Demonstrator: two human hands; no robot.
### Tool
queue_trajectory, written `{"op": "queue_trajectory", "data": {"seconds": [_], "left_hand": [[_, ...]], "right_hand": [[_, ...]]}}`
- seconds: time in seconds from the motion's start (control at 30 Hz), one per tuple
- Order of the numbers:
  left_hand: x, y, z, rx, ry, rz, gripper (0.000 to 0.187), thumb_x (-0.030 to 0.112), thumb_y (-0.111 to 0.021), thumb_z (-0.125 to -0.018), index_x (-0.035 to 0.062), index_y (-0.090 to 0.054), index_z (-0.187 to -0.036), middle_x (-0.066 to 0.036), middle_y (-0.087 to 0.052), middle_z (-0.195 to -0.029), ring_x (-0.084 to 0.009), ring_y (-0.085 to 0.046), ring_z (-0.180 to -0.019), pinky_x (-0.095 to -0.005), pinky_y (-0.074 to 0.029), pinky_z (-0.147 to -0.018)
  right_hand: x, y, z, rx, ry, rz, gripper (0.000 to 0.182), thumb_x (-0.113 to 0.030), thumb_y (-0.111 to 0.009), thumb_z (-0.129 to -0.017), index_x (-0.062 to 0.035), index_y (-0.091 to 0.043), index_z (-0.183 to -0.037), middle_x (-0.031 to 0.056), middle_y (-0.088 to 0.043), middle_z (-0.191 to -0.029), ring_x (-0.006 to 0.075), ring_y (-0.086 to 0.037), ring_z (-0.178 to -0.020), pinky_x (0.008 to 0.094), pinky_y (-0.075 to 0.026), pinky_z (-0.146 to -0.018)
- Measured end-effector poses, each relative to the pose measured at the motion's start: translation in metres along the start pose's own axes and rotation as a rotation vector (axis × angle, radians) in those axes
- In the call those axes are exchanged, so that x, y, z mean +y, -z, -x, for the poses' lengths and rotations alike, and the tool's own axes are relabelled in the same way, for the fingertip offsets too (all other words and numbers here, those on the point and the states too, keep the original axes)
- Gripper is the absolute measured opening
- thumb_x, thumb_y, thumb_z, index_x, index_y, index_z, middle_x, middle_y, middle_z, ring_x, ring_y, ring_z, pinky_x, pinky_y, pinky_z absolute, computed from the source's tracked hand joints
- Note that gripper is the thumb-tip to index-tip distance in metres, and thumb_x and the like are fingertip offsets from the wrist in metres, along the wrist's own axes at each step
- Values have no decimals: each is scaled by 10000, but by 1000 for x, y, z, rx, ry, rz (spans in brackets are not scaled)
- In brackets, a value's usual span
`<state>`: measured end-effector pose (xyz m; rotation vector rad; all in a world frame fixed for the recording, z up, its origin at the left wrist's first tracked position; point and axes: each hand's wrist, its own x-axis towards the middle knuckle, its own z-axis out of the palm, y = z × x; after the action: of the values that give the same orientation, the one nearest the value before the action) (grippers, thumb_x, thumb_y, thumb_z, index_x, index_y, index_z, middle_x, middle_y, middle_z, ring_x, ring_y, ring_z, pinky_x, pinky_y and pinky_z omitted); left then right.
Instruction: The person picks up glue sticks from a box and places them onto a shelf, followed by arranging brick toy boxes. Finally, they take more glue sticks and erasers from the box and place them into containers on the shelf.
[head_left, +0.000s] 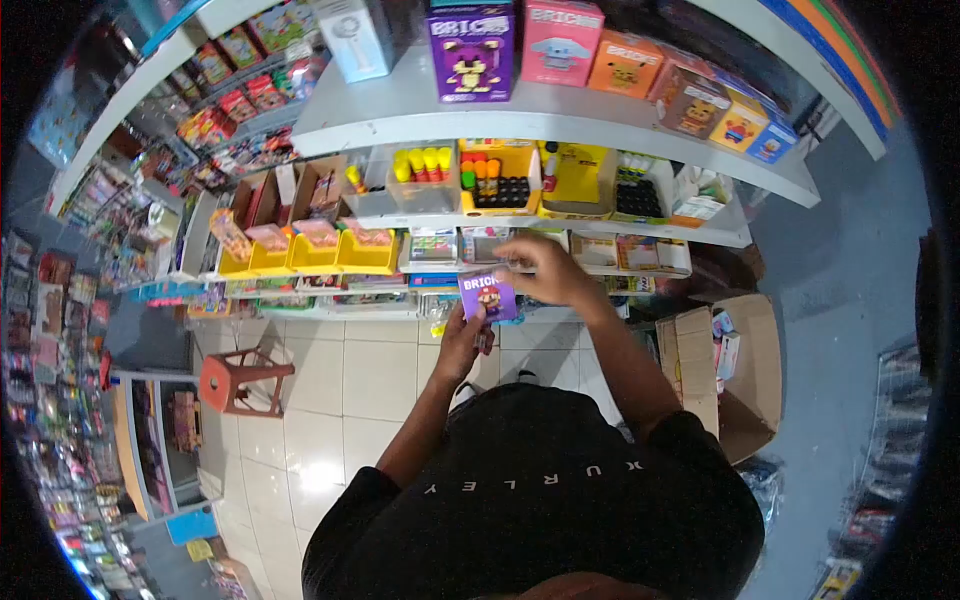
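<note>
My left hand [461, 342] grips a small purple box marked "BRICK" [487, 298] by its lower edge, thumb across the front. A small character figure is printed on the box face. Close to the box's upper right corner is my right hand [548, 272], its fingers bent and spread apart with nothing visible between them. Just beyond both hands are the lower shelves, with yellow bins [367, 254] of small packets and a tray of stationery [433, 246].
On the top shelf [400, 110] stand a larger purple brick box [472, 55], a pink box [561, 42] and an orange box [626, 64]. Markers [423, 165] fill the shelf below. An open carton [748, 375] sits at right, a red stool [240, 380] at left.
</note>
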<state>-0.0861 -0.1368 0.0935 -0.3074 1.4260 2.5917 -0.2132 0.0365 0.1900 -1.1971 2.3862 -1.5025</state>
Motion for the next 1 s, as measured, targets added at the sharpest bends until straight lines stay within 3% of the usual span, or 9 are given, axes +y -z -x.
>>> {"op": "queue_trajectory", "data": {"seconds": [0.07, 0.33, 0.6, 0.67, 0.73, 0.83, 0.87, 0.93, 1.0], "left_hand": [[-6, -8, -1, -34, 61, -20, 323, 279, -523, -1002, 89, -463, -1256, -38, -570, -971, -115, -502, -624, -267, -411, -502], [-42, -27, -11, -212, 212, -202, 267, 261, -587, -980, 53, -497, -1121, -14, -511, -703, -111, -501, -531, -257, -401, -460], [-49, -45, -25, -360, 211, -116, 402, 252, -566, -988, 30, -453, -1304, -17, -500, -691, -107, -497, -557, -249, -401, -472], [-41, -51, -24, -338, 215, -94, 424, 241, -552, -994, 32, -429, -1342, -19, -495, -692, -108, -491, -563, -251, -406, -476], [-38, -52, -25, -330, 218, -106, 438, 233, -538, -999, 35, -411, -1368, -21, -492, -691, -109, -486, -564, -253, -409, -478], [-42, -46, -26, -328, 216, -145, 439, 232, -522, -1005, 36, -402, -1380, -23, -490, -688, -111, -487, -563, -253, -410, -477], [-43, -47, -24, -320, 209, -139, 435, 235, -517, -1007, 35, -405, -1377, -23, -489, -687, -112, -490, -564, -252, -410, -477], [-46, -39, -21, -358, 179, -163, 492, 373, -524, -1002, 77, -423, -1381, -33, -497, -751, -136, -500, -565, -274, -423, -513], [-47, -37, -19, -311, 215, -98, 448, 309, -503, -1011, 55, -421, -1370, -32, -499, -725, -124, -503, -564, -261, -417, -487]], "right_hand": [[7, -5, 29, -6, -65, 18, 327, -228, -755, -837, -26, -662, -1077, 126, -646, -1021, 202, -638, -848, 318, -523, -745], [36, 14, 116, 13, -579, -124, 393, -360, -781, -810, -49, -642, -1005, 109, -670, -963, 215, -655, -895, 346, -525, -784], [45, 64, 144, 156, -605, -215, 374, -309, -798, -802, -52, -646, -1027, 83, -669, -959, 168, -631, -873, 335, -519, -776], [-17, 108, 113, 238, -454, -125, 361, -275, -796, -803, -53, -645, -1045, 82, -665, -981, 164, -630, -888, 329, -520, -785], [-67, 150, 82, 293, -304, 87, 293, -93, -773, -816, -37, -627, -1064, 53, -637, -1055, 129, -595, -999, 283, -505, -861], [-121, 195, 36, 407, -63, 305, 294, -153, -764, -820, -23, -639, -1051, 64, -655, -1094, 140, -612, -1004, 290, -499, -866], [-133, 207, 20, 439, 99, 477, 338, -262, -757, -826, -43, -650, -1061, 107, -654, -1096, 223, -640, -1006, 338, -521, -854], [-140, 219, -6, 419, 103, 615, 329, -269, -744, -835, -49, -648, -1059, 111, -655, -1113, 262, -623, -1034, 373, -493, -905], [-136, 229, -25, 394, 142, 798, 317, -280, -730, -842, -62, -648, -1056, 103, -658, -1122, 283, -596, -1069, 406, -453, -944]]}}
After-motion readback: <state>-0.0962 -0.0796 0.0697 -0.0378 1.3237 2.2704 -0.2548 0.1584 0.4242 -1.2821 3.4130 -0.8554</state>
